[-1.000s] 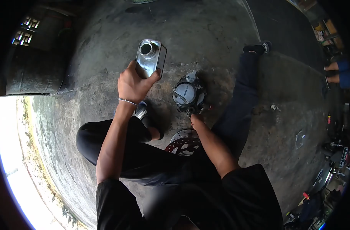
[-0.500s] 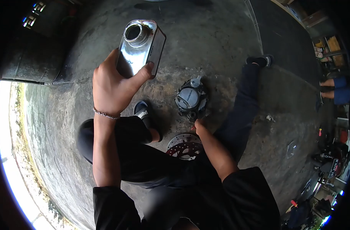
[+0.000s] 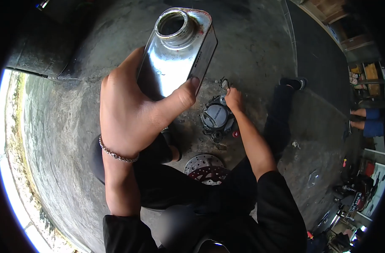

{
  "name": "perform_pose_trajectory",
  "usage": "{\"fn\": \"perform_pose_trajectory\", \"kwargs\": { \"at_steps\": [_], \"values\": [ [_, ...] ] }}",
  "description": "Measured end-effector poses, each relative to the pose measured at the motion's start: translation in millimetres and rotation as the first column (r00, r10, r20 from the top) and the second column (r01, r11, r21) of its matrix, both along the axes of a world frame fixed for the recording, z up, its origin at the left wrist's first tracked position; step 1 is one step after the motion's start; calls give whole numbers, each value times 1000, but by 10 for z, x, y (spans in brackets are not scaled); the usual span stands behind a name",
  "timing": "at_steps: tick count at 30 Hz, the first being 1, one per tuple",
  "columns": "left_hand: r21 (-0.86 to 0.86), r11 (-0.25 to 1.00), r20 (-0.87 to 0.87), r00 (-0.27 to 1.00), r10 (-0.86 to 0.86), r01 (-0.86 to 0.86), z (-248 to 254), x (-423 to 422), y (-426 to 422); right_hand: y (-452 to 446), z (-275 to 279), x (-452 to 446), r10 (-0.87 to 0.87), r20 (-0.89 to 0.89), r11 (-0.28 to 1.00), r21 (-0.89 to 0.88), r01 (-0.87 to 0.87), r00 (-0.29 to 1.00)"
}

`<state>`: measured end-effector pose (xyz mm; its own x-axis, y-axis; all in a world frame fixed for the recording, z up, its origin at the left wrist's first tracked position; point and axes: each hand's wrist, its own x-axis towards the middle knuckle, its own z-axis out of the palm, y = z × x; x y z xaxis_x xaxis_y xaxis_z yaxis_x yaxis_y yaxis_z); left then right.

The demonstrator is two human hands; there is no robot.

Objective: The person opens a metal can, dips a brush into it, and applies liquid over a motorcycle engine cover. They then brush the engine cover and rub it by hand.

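Note:
My left hand (image 3: 131,101) is wrapped around a rectangular metal can (image 3: 171,63), held up close to the camera. The can's round mouth has no cap, and it tilts toward me. Below it on the floor lies a grey engine cover (image 3: 216,115) marked HONDA. My right hand (image 3: 234,100) reaches to the upper right edge of this cover, fingers closed; what they pinch is hidden. A small red cap (image 3: 235,133) lies on the floor just right of the cover's lower end.
A brake disc (image 3: 204,162) lies between my legs. My outstretched leg (image 3: 279,114) runs along the right. Another person's legs (image 3: 363,120) show at the far right, near shelves (image 3: 365,80) and a motorcycle (image 3: 359,198). A dark drum (image 3: 40,55) stands upper left.
The can has come closer to the camera and moved right. My right hand has gone from the cover's lower end to its upper edge, and the red piece near its fingers now lies apart.

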<state>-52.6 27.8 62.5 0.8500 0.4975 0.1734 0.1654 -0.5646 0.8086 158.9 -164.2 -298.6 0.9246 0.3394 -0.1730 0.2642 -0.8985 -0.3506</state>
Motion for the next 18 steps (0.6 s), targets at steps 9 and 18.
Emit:
{"fn": "perform_pose_trajectory", "kwargs": {
  "at_steps": [9, 18],
  "values": [
    [-51, 989, 70, 988, 141, -138, -49, -124, 268, 445, -114, 367, 17, -108, 985, -170, -36, 994],
    [-63, 988, 123, 981, 147, -140, -26, -187, 295, 568, -38, 338, 100, -121, 963, -238, -127, 988]
  ]
}}
